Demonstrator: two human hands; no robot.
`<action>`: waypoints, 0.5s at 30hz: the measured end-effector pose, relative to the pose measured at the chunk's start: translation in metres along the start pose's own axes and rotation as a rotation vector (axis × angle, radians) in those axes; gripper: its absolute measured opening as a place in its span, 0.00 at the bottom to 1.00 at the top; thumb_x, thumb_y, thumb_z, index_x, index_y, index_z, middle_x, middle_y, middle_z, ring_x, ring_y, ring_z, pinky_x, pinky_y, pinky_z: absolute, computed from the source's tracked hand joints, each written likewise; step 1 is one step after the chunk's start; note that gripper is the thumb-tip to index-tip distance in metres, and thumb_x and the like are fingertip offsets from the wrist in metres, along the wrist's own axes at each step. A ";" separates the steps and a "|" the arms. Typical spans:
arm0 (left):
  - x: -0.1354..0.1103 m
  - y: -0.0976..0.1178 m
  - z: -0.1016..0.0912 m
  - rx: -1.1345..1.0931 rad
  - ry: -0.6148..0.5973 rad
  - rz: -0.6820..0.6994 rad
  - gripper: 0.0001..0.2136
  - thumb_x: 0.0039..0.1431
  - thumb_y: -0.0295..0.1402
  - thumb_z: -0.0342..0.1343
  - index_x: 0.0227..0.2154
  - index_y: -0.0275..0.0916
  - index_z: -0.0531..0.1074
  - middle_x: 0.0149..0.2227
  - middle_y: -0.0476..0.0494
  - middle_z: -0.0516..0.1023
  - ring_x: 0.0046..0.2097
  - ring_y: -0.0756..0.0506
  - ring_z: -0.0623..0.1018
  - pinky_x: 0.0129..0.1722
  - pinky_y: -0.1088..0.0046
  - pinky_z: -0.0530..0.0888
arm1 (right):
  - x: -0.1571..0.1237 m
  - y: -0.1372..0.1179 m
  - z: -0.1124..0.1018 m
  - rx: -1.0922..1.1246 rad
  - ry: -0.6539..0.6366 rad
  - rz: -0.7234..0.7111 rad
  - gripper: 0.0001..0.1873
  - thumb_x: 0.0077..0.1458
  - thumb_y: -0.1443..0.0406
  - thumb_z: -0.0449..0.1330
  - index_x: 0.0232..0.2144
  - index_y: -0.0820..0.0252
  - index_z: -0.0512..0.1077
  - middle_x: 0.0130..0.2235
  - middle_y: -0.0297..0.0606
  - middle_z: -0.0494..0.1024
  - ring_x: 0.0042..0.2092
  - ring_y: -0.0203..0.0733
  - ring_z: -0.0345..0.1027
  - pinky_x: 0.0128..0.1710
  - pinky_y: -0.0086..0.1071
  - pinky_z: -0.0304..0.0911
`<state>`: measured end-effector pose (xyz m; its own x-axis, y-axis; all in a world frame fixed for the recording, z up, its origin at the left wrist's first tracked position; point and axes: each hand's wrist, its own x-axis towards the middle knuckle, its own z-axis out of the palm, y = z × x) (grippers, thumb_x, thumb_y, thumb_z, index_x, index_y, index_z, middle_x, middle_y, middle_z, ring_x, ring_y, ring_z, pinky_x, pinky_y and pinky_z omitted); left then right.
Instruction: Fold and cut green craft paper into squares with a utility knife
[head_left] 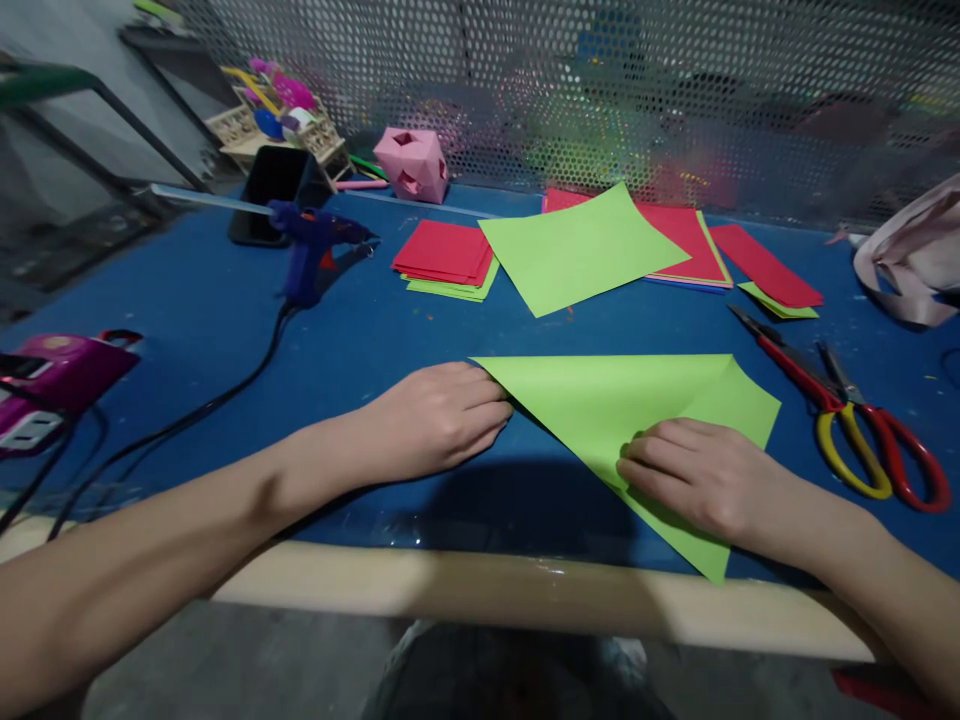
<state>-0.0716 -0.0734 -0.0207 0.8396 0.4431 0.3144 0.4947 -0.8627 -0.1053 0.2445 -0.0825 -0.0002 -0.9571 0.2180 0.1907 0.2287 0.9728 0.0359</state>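
A sheet of light green paper [600, 390] lies partly folded over on the blue table, its top edge bulging in a soft curve. At the sheet's left corner, my left hand [442, 415] has its fingers closed on the tip. My right hand [694, 475] rests on the lower part of the paper, fingers curled together at its slanting edge; the fingertips are partly hidden. To the right of the sheet lie scissors [855, 430] with red and yellow handles, blades spread.
Behind are another green sheet [585, 250], red and green squares [446, 255] and red strips [765, 265]. A blue glue gun [304, 250] with its cord, a phone [270, 190], a pink paper polyhedron [412, 165] and a purple power socket [60, 385] stand leftward. Perforated metal backs the table.
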 end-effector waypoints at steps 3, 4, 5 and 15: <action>-0.001 -0.002 -0.003 -0.048 -0.031 -0.043 0.14 0.68 0.30 0.43 0.35 0.36 0.75 0.33 0.41 0.79 0.37 0.45 0.76 0.40 0.68 0.71 | 0.001 -0.001 -0.001 -0.011 -0.012 -0.006 0.10 0.64 0.74 0.52 0.44 0.71 0.71 0.35 0.46 0.77 0.40 0.45 0.69 0.36 0.37 0.67; -0.002 -0.003 -0.004 -0.072 -0.043 -0.074 0.14 0.68 0.30 0.43 0.35 0.36 0.74 0.33 0.42 0.78 0.37 0.45 0.76 0.39 0.69 0.71 | 0.001 -0.001 -0.002 -0.015 -0.015 -0.004 0.10 0.64 0.74 0.52 0.45 0.71 0.71 0.35 0.46 0.77 0.40 0.45 0.68 0.36 0.37 0.67; -0.002 -0.004 -0.005 -0.100 -0.053 -0.110 0.14 0.68 0.31 0.43 0.35 0.37 0.74 0.32 0.42 0.78 0.36 0.46 0.76 0.38 0.70 0.71 | 0.001 -0.002 -0.001 -0.019 -0.014 0.000 0.10 0.64 0.74 0.52 0.45 0.70 0.71 0.35 0.46 0.77 0.40 0.44 0.68 0.36 0.37 0.67; 0.000 -0.007 -0.010 -0.295 -0.089 -0.281 0.10 0.66 0.31 0.45 0.36 0.39 0.72 0.32 0.45 0.75 0.34 0.48 0.75 0.35 0.73 0.70 | 0.001 -0.005 0.002 -0.020 0.002 0.002 0.09 0.63 0.74 0.53 0.42 0.71 0.72 0.34 0.45 0.76 0.38 0.43 0.67 0.35 0.38 0.66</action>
<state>-0.0773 -0.0700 -0.0110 0.7034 0.6795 0.2085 0.6326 -0.7322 0.2522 0.2418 -0.0872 -0.0022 -0.9563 0.2195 0.1931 0.2340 0.9706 0.0555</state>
